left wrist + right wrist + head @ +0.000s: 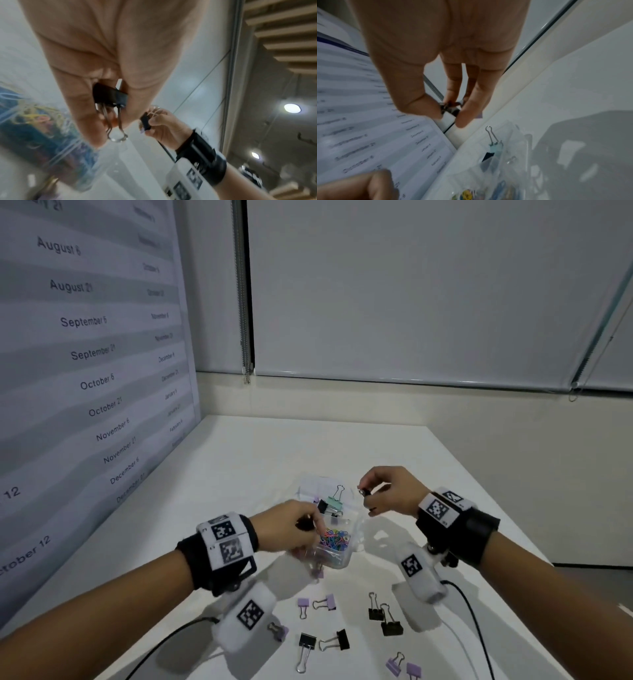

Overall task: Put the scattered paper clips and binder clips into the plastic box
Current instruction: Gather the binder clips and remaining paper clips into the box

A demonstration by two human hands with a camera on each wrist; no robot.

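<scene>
The clear plastic box point(337, 559) stands mid-table, with coloured paper clips point(334, 539) in its near compartment and a mint binder clip point(334, 501) and a black one in the far compartment. My left hand point(294, 525) hovers over the box's left side and pinches a black binder clip point(110, 96), wire handles hanging down. My right hand point(387, 491) is raised just right of the box and pinches another black binder clip point(145, 120) at the fingertips point(464, 120). Several black and purple binder clips point(342, 638) lie scattered on the near table.
The white table point(274, 457) runs back to a wall with blinds. A calendar poster point(85, 354) covers the left wall. Black cables point(469, 611) trail from the wrist cameras across the near table.
</scene>
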